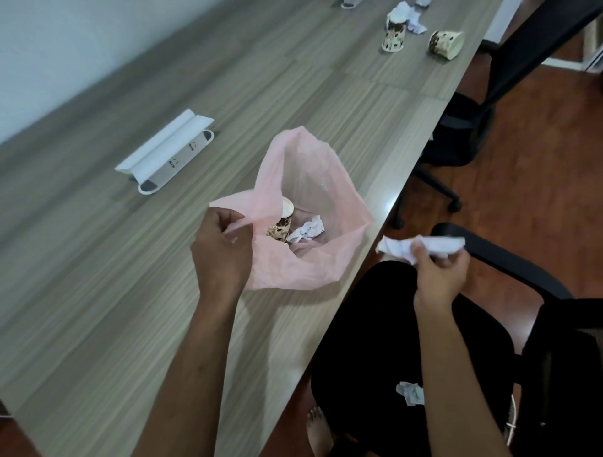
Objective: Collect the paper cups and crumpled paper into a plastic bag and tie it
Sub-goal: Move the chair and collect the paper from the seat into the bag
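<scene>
A pink plastic bag stands open on the wooden table near its right edge. My left hand pinches the bag's left rim and holds it open. Inside lie a brown-patterned paper cup and a crumpled white paper. My right hand grips another crumpled white paper just off the table edge, right of the bag. Far back on the table stand an upside-down paper cup, a cup on its side and crumpled paper.
A white open cable box is set into the table left of the bag. Black office chairs stand along the right edge. A small paper scrap lies on my lap. More litter sits at the far top.
</scene>
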